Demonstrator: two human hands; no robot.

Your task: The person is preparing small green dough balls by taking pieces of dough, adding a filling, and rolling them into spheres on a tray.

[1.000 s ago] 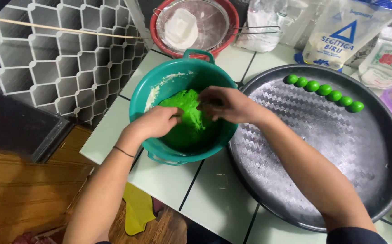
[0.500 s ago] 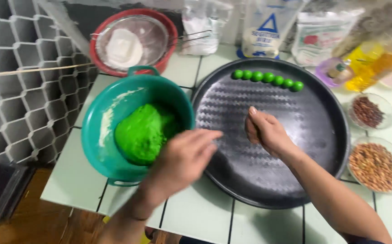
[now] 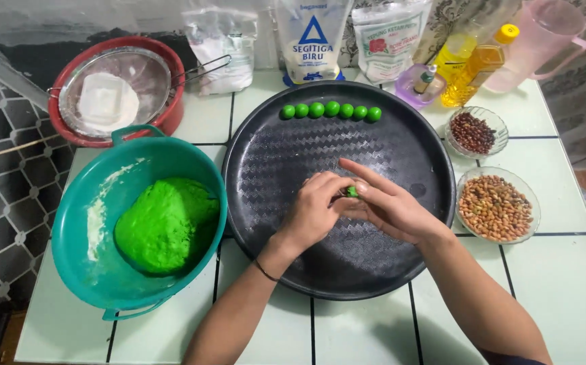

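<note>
Over the middle of a round black tray (image 3: 401, 145), my left hand (image 3: 312, 211) and my right hand (image 3: 387, 206) press together on a small piece of green dough (image 3: 352, 192). Only a bit of it shows between the fingers. A row of several green dough balls (image 3: 331, 110) lies along the far side of the tray. To the left stands a teal bowl (image 3: 137, 159) with a large lump of green dough (image 3: 166, 223) and a smear of white flour inside.
A red bowl with a sieve and white block (image 3: 108, 100) stands at the back left. Flour bags (image 3: 313, 37), oil bottles (image 3: 472, 64) and a pink jug (image 3: 540, 40) line the back. Two glass bowls of peanuts (image 3: 497, 206) and dark beans (image 3: 474, 132) sit right of the tray.
Both hands left the teal bowl's dough lump and moved over the black tray, where they now meet around a small green piece.
</note>
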